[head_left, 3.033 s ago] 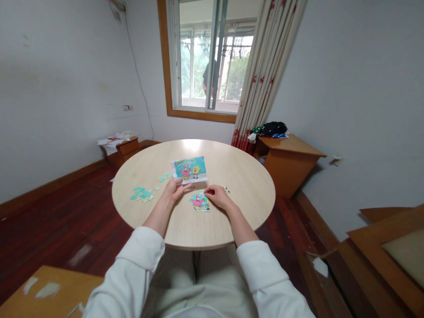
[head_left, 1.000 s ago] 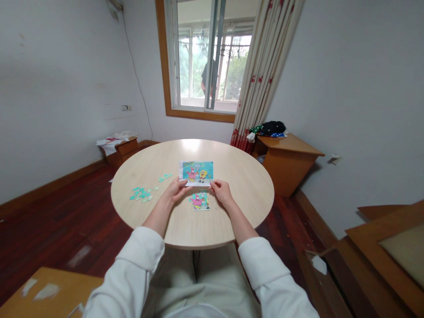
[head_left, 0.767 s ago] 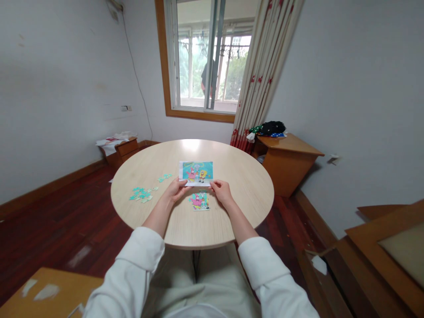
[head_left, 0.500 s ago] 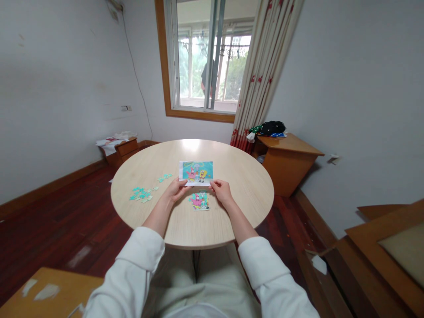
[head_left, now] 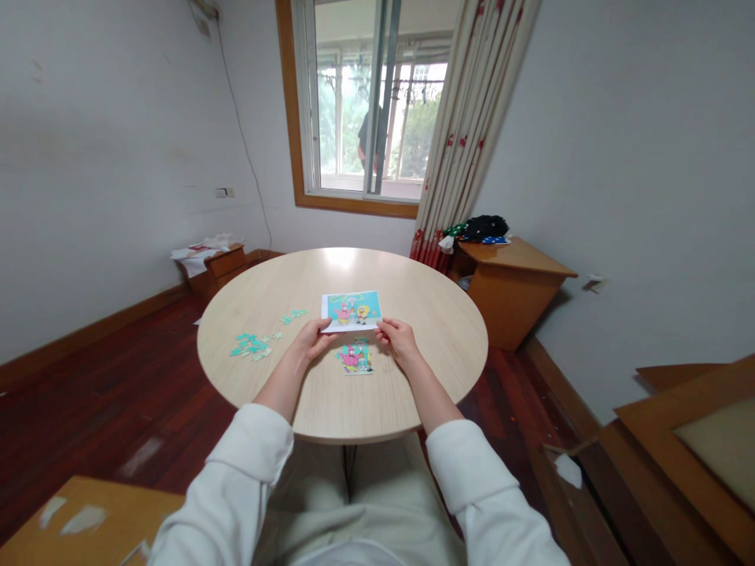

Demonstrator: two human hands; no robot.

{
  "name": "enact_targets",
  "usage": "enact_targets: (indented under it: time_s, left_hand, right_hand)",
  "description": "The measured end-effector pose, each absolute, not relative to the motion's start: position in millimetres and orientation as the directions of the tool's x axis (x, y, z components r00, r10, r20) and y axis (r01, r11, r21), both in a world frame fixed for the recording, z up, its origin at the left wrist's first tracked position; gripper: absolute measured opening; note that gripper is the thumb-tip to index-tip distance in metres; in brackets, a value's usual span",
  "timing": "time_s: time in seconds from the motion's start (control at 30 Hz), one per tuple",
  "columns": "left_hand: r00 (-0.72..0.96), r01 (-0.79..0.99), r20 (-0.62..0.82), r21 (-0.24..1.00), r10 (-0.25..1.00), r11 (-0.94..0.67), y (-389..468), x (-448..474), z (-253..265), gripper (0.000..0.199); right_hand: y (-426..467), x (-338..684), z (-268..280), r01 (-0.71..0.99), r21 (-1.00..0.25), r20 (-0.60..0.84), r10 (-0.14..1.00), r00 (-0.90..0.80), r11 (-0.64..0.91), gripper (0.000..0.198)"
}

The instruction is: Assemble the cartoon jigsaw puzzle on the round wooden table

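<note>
A cartoon picture card (head_left: 352, 310) with a teal background is held between my two hands over the table. My left hand (head_left: 312, 339) grips its lower left corner, thumb on the front. At the lower right corner my right hand (head_left: 396, 339) pinches the edge between thumb and fingers. Just below the card, a partly joined jigsaw puzzle (head_left: 355, 358) with a pink figure lies flat. Loose puzzle pieces (head_left: 252, 346) in teal and pale green lie in a pile to the left, and a smaller group of teal pieces (head_left: 293, 316) lies behind them.
The round table (head_left: 413, 291) stands before me. Behind it are a window (head_left: 366, 110) with a person beyond the glass, and a curtain (head_left: 457, 149). A wooden cabinet (head_left: 507, 291) with cloths on top stands at right; another wooden surface (head_left: 88, 515) is at lower left.
The card has tilted flatter and shifted slightly right and toward me. My right hand has moved a little right with it; my left hand keeps its grip nearly in place.
</note>
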State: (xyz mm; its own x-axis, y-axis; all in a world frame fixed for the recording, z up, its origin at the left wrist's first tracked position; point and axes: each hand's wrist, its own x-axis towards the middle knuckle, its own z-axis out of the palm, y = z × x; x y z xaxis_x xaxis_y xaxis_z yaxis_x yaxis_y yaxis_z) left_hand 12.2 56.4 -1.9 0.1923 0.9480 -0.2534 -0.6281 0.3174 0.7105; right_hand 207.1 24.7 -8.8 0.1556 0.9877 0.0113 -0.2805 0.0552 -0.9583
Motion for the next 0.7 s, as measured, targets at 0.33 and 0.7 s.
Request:
enact_targets:
  time_s: [0.33, 0.7]
  left_hand:
    - [0.205, -0.634, -0.226, 0.711, 0.952, 0.305, 59.7, 11.6, -6.0, 0.041]
    - [0.21, -0.608, -0.178, 0.746, 0.961, 0.271, 55.6, 11.4, -1.1, 0.027]
  right_hand:
    - [23.4, 206.7, -6.6, -0.312, -0.949, 0.006, 0.99, 0.143, 0.051, 0.022]
    - [25.5, 207.9, -8.7, -0.317, -0.947, -0.003, 0.987, 0.164, 0.05, 0.022]
